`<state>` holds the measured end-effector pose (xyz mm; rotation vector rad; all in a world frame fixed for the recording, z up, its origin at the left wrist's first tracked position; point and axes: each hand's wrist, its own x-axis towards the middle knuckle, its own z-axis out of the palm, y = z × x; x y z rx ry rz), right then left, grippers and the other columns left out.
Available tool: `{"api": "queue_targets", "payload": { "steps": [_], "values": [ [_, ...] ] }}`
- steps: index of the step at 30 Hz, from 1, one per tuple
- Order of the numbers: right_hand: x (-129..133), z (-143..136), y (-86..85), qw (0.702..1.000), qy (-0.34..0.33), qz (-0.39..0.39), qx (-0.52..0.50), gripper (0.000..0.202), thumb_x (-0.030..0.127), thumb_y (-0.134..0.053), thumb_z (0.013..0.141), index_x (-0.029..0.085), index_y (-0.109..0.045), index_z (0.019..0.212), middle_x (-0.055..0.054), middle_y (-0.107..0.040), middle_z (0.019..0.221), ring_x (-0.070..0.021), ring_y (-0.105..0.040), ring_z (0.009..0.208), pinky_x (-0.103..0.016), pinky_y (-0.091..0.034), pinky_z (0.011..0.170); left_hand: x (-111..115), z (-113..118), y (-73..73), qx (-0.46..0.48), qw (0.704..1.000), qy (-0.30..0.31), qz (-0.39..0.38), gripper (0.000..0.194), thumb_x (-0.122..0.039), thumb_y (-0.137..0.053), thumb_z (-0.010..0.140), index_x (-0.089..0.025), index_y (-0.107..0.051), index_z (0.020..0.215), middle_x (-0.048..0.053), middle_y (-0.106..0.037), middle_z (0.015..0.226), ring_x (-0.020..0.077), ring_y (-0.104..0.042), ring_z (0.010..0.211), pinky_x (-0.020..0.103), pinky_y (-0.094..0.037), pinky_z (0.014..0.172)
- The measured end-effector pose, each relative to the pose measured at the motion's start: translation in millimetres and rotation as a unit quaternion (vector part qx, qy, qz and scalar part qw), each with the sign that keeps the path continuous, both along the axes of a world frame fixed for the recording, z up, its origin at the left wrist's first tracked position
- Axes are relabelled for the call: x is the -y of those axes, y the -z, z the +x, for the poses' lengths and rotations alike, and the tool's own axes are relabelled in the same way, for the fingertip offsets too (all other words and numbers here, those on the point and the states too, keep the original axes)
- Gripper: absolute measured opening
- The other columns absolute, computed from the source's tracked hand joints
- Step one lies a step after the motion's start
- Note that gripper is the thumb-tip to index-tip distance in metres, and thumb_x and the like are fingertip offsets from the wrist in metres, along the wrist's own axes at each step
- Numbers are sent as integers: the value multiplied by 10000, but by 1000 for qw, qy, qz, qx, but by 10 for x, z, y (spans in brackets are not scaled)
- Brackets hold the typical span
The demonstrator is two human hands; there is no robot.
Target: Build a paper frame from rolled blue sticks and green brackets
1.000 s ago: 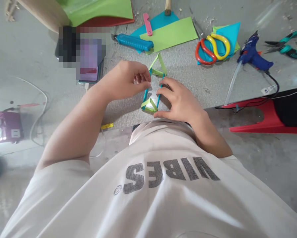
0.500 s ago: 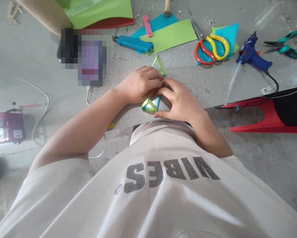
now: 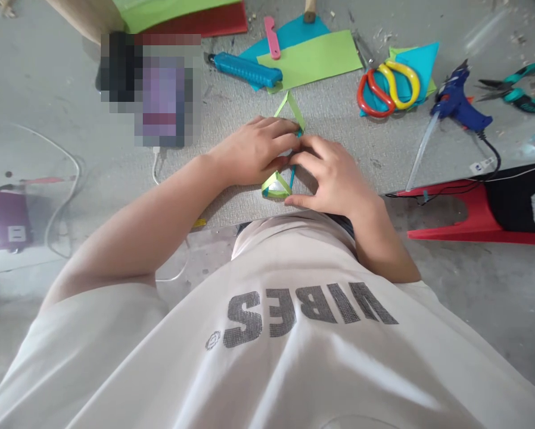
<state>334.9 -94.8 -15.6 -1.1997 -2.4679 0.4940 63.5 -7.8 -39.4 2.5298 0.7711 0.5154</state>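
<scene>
While the left hand reached over the green-and-blue paper frame, the right hand lay at its other side. Left fingers were curled, fingertips meeting the right's; grip unclear. Right fingers were spread and half bent, touching the blue strip. Frame sat on the table close to the shirt. Blue cutter, scissors beyond; glue gun off to the right.
</scene>
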Motion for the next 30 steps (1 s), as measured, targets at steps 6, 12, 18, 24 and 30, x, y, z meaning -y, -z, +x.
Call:
{"api": "queue_targets", "payload": {
  "steps": [6,12,18,24,30],
  "values": [
    [-23,44,-11,1000,-4,10,-9,727,860,-903,1049,345,-863,1560,-182,-730,1731,-525,-682,1603,-761,-555,1352,140,-33,-170,-93,993,-41,54,515,-476,-501,1209,-352,-757,1638,112,-737,1793,445,-685,1608,719,-552,1314],
    [-14,98,65,1000,-9,19,-22,523,801,-855,1112,286,-931,1159,-157,-845,1306,-460,-744,1302,-692,-589,1175,189,-37,-206,-112,987,-84,83,425,-503,-569,1198,-335,-786,1522,156,-805,1608,447,-732,1418,715,-606,1179],
    [26,83,80,999,-16,26,-41,338,565,-810,1184,273,-920,1055,-125,-835,1131,-393,-737,1145,-609,-578,1045,184,11,-213,-130,984,-98,74,500,-526,-507,1185,-287,-801,1511,220,-801,1597,497,-710,1413,785,-596,1148],
    [46,72,77,999,-4,22,-45,273,492,-804,1169,270,-907,1046,-129,-834,1125,-394,-719,1131,-607,-565,1052,182,43,-204,-149,979,-111,81,503,-533,-490,1210,-296,-782,1543,198,-789,1612,429,-705,1393,708,-600,1170],
    [72,93,81,998,-4,32,-62,91,345,-796,1144,268,-844,1128,-115,-837,1202,-393,-739,1191,-583,-564,1078,237,94,-259,-181,971,-135,75,440,-437,-580,1236,-235,-741,1593,203,-754,1684,417,-706,1492,648,-582,1238]
  ]
}}
